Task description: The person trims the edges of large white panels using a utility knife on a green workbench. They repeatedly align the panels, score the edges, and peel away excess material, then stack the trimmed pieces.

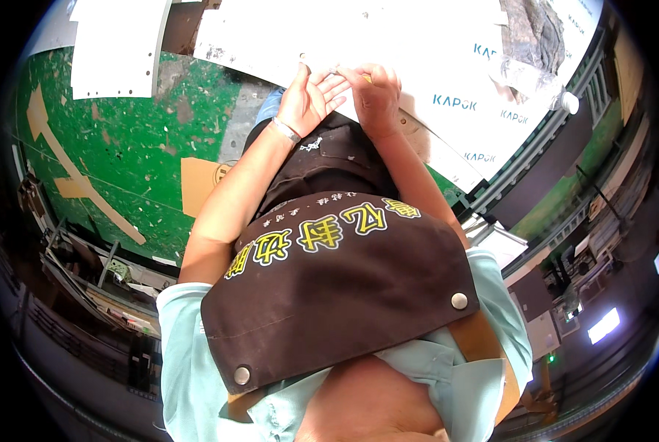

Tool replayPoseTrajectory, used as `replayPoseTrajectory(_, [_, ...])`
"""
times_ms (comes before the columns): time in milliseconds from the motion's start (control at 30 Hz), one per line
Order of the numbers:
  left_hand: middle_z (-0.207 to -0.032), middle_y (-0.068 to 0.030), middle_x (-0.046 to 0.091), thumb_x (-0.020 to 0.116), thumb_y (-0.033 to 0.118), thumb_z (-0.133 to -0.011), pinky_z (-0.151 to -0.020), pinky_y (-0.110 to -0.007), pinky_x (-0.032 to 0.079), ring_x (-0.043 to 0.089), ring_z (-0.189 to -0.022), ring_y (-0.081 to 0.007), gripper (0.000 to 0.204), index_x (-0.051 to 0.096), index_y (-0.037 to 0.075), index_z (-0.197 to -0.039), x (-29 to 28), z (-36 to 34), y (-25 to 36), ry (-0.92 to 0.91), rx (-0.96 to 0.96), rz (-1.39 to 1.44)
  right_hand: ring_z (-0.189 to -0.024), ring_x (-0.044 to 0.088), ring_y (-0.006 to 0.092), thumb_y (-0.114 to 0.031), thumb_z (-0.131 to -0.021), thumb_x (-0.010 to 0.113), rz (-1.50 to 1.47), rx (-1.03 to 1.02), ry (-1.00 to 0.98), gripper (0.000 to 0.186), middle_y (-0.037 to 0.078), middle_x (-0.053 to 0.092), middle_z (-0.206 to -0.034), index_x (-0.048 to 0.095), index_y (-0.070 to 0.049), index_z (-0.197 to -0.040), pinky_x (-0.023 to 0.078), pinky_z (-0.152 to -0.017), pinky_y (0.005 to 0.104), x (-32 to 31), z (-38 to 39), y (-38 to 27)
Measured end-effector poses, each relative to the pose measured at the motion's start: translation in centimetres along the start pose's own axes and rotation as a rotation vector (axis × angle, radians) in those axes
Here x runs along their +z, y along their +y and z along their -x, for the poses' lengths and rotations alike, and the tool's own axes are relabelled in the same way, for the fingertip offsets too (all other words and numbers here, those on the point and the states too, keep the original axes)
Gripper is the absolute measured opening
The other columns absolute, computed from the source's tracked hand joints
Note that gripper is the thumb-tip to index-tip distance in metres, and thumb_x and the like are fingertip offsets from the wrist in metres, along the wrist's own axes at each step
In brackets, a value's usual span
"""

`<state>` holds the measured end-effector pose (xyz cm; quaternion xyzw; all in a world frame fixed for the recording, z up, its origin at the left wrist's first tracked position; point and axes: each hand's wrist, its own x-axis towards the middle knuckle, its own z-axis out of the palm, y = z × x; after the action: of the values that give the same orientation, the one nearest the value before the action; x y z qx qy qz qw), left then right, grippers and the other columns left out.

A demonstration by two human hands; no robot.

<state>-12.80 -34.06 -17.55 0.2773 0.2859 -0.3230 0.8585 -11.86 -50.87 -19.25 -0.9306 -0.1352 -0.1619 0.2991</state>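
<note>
My left hand [307,102] is palm up over the near edge of a white panel [270,37], fingers stretched out and thumb apart. I can make out nothing held in it. Close on its right, my right hand [376,99] is closed, with thumb and forefinger pinched near the left fingertips. A small yellowish bit [367,78] shows among the right fingers, too small to name. Strong glare washes out the panel around both hands. A small round hole or dot [302,56] marks the panel beyond the left thumb.
On the panel's right lie a clear plastic bottle [524,76] with a white cap and a crumpled dark sheet [533,33]. Another white panel [116,48] with holes is at far left. Cardboard pieces [200,184] lie on the scuffed green floor [134,140]. A roller conveyor [539,140] runs along the right.
</note>
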Motion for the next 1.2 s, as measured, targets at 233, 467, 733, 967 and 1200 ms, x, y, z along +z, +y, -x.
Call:
replayPoseTrajectory(233, [-0.145,-0.0203,0.045,0.019,0.062,-0.1,-0.105,-0.039,0.041,0.044,-0.135,-0.0297,0.078,0.031,0.001,-0.147,-0.8,1.5,-0.3,-0.036,0.041,0.003,-0.081,0.06,0.0247,-0.004,-0.077,0.065,0.019,0.034,0.133,0.023,0.004,0.064,-0.085,0.075,-0.017,-0.093,0.047,-0.07,0.0377,0.2,-0.9,0.3])
replayPoseTrajectory(467, [-0.145,-0.0218,0.044,0.028,0.055,-0.101,-0.108,-0.043,0.041,0.042,-0.136,-0.0341,0.07,0.035,0.0,-0.144,-2.3,2.2,-1.9,-0.002,0.082,0.059,-0.084,0.059,0.0249,-0.01,-0.077,0.064,-0.071,0.1,0.176,0.023,0.001,0.064,-0.087,0.075,-0.021,-0.093,0.047,-0.073,0.0377,-0.6,-1.9,2.6])
replayPoseTrajectory(733, [-0.127,-0.0195,0.06,0.05,0.032,-0.101,-0.097,-0.036,0.051,0.061,-0.117,-0.0279,0.043,0.052,-0.001,-0.129,-0.8,0.7,-1.4,0.279,0.337,-0.398,-0.082,0.058,0.0234,-0.001,-0.08,0.066,-0.464,0.191,0.105,0.015,0.004,0.063,-0.086,0.072,-0.009,-0.092,0.046,-0.075,0.0338,-2.4,6.3,0.9])
replayPoseTrajectory(967, [-0.101,-0.0078,0.07,0.078,0.013,-0.081,-0.078,-0.024,0.052,0.063,-0.085,-0.0098,0.037,0.067,-0.001,-0.113,1.9,-8.4,-4.3,0.298,0.566,-0.964,-0.088,0.06,0.0102,-0.004,-0.094,0.062,-0.56,0.514,0.402,0.01,0.004,0.066,-0.1,0.068,-0.002,-0.101,0.049,-0.078,0.0227,-3.1,5.9,10.7])
replayPoseTrajectory(1200, [-0.086,0.0002,0.069,0.075,0.018,-0.086,-0.068,-0.021,0.049,0.059,-0.073,-0.0063,0.021,0.074,0.003,-0.101,0.1,-13.2,-2.0,0.292,0.455,-1.007,-0.09,0.062,0.0132,0.002,-0.09,0.064,-0.51,0.577,0.522,0.017,0.006,0.068,-0.098,0.071,0.0,-0.105,0.051,-0.08,0.0247,0.8,5.9,15.1])
